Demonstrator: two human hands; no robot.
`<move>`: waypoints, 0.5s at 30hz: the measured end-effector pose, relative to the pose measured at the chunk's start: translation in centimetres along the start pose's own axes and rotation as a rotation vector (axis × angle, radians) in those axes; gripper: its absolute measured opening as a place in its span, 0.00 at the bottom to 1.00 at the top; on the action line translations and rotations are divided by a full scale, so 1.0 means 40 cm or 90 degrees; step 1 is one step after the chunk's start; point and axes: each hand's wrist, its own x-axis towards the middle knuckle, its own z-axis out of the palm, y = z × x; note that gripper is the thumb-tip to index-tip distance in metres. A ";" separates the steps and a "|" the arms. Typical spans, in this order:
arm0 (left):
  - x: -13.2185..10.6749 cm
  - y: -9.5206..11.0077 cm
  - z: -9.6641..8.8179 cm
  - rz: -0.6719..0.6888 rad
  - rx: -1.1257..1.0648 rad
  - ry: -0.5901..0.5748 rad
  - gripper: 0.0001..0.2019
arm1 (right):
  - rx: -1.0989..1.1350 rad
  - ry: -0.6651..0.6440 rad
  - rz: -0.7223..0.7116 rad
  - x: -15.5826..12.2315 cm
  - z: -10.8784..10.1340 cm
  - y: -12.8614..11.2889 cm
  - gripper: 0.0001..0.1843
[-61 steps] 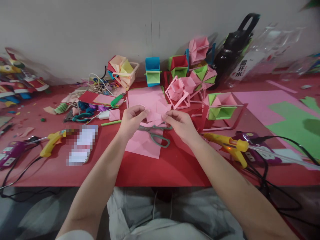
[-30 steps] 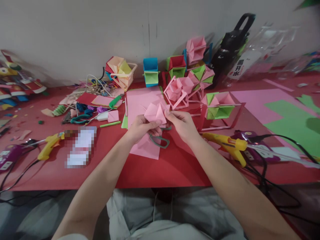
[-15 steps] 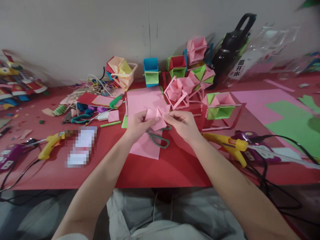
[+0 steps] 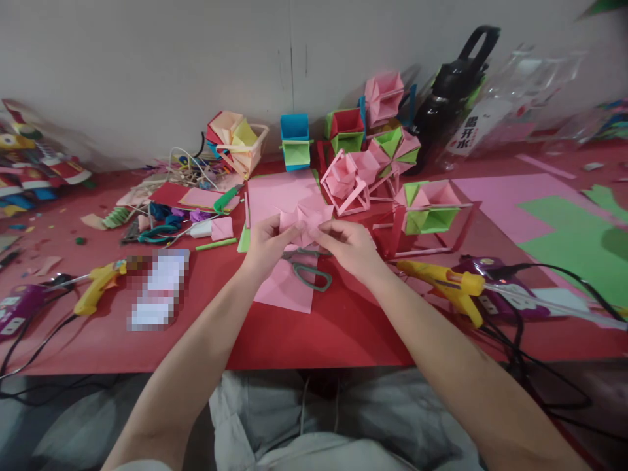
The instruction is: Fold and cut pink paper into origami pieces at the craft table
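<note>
A folded pink paper piece is held above the red table between both hands. My left hand pinches its left edge with thumb and fingers closed. My right hand grips its right side, fingers curled on the folds. Under the hands lie grey-green scissors on a pink sheet. A larger pink sheet lies just beyond the hands.
Finished paper cubes in pink, green, red and blue stand at the back. Yellow glue guns lie at the left and right with cables. A black jug, green paper and a scrap pile surround the area.
The pink piece was lifted off the sheet, turned and reshaped between both hands. It now sits a little higher and farther back, with my right hand moved left onto it.
</note>
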 end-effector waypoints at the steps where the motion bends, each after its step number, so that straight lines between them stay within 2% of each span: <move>1: -0.002 0.003 0.001 -0.014 -0.003 -0.001 0.21 | -0.007 0.016 -0.006 0.000 0.000 0.000 0.19; 5: -0.009 0.011 0.004 -0.045 -0.009 -0.020 0.24 | -0.018 0.065 -0.024 0.000 -0.004 -0.002 0.20; 9: -0.008 0.010 0.002 -0.019 0.021 -0.046 0.22 | -0.065 0.040 -0.003 0.001 -0.009 0.007 0.23; 15: -0.006 0.015 0.003 -0.004 0.067 -0.008 0.27 | -0.076 0.028 0.015 0.001 -0.010 0.013 0.27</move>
